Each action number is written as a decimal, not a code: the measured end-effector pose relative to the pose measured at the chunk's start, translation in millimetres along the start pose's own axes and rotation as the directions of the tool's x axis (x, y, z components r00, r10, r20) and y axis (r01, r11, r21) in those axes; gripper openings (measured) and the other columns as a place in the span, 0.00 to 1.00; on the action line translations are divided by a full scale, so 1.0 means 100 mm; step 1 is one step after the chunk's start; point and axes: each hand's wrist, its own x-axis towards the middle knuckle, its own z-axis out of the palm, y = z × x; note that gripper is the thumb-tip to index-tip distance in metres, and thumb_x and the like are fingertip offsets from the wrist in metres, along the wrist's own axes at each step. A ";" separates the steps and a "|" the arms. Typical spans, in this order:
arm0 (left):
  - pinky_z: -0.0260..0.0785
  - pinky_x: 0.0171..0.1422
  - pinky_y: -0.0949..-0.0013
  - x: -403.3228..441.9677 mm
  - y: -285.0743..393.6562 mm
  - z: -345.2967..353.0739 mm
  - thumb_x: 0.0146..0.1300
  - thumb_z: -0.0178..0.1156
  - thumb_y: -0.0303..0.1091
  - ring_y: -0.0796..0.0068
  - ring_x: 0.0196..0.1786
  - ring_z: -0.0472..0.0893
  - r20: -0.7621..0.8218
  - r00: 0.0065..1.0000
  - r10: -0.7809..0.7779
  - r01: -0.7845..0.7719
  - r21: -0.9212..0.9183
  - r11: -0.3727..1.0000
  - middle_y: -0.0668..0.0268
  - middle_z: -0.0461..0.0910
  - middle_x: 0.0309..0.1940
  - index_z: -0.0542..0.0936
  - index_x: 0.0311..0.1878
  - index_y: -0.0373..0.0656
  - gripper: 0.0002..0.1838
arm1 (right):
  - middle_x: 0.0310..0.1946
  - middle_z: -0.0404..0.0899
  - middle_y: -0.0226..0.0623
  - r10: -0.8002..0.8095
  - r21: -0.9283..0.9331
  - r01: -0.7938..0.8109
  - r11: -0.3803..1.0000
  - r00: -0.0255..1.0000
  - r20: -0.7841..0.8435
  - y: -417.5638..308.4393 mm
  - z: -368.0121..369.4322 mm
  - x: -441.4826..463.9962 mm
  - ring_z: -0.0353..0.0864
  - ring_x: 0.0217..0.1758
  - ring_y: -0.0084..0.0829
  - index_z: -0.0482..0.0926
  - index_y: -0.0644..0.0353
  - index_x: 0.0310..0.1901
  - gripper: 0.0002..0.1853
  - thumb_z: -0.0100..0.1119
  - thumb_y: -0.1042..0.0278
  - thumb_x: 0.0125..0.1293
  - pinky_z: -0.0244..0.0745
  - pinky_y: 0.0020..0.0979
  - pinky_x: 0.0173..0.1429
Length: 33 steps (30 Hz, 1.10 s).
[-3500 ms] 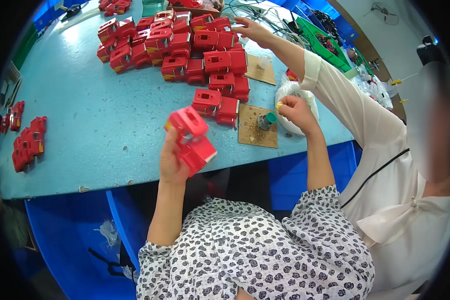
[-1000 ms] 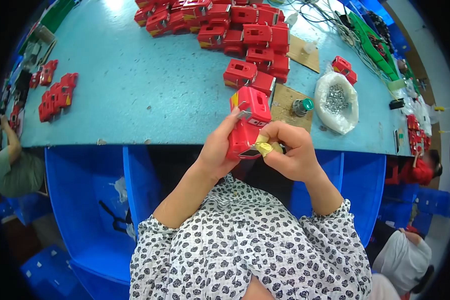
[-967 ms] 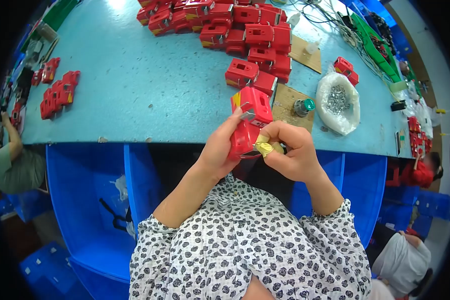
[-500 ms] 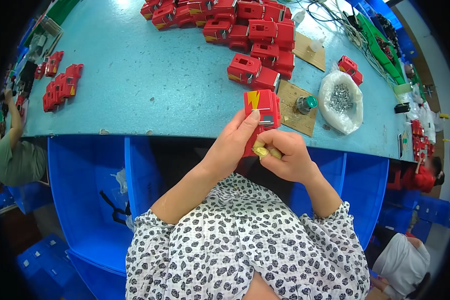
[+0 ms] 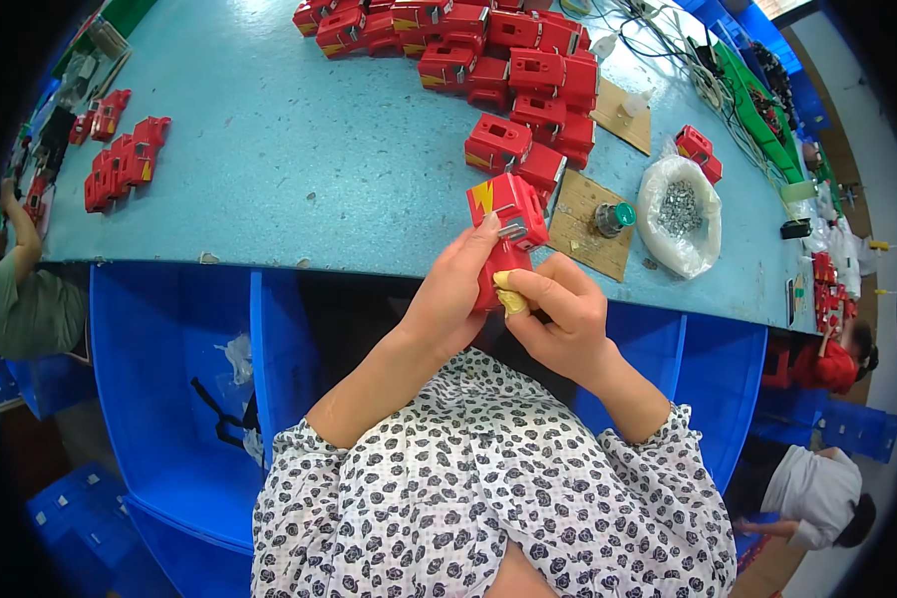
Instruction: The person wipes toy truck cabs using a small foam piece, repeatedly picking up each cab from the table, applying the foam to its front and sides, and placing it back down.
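The left hand grips a red toy car; the right hand pinches a yellow scrap at the car's six o'clock; a green-topped jar stands at three.

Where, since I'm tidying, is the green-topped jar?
In the head view, right of centre: the green-topped jar stands on the nearer brown board, left of the open white bag.
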 end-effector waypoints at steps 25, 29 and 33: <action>0.78 0.53 0.55 0.43 -0.17 -0.25 0.76 0.38 0.54 0.52 0.51 0.82 0.232 0.972 -0.041 0.030 0.053 0.998 0.49 0.77 0.54 0.63 0.68 0.40 0.30 | 0.31 0.79 0.44 0.456 -0.460 -0.519 0.721 0.854 -0.249 1.71 -1.69 -0.53 0.80 0.32 0.36 0.80 0.65 0.40 0.09 0.61 0.72 0.58 0.75 0.34 0.38; 0.78 0.54 0.52 0.46 -0.15 -0.35 0.74 0.39 0.56 0.50 0.51 0.82 0.269 0.963 -0.030 0.029 0.008 1.000 0.47 0.76 0.56 0.62 0.69 0.40 0.32 | 0.33 0.80 0.45 0.493 -0.595 -0.528 0.606 0.836 -0.240 2.05 -1.60 -0.64 0.81 0.36 0.40 0.81 0.64 0.40 0.09 0.59 0.71 0.59 0.75 0.37 0.42; 0.78 0.54 0.52 0.45 -0.16 -0.35 0.73 0.41 0.58 0.51 0.52 0.82 0.278 0.960 -0.026 0.024 0.009 1.000 0.46 0.76 0.56 0.62 0.70 0.37 0.35 | 0.33 0.82 0.49 0.508 -0.516 -0.544 0.662 0.832 -0.224 2.11 -1.70 -0.66 0.82 0.37 0.47 0.83 0.62 0.39 0.10 0.60 0.67 0.59 0.77 0.40 0.45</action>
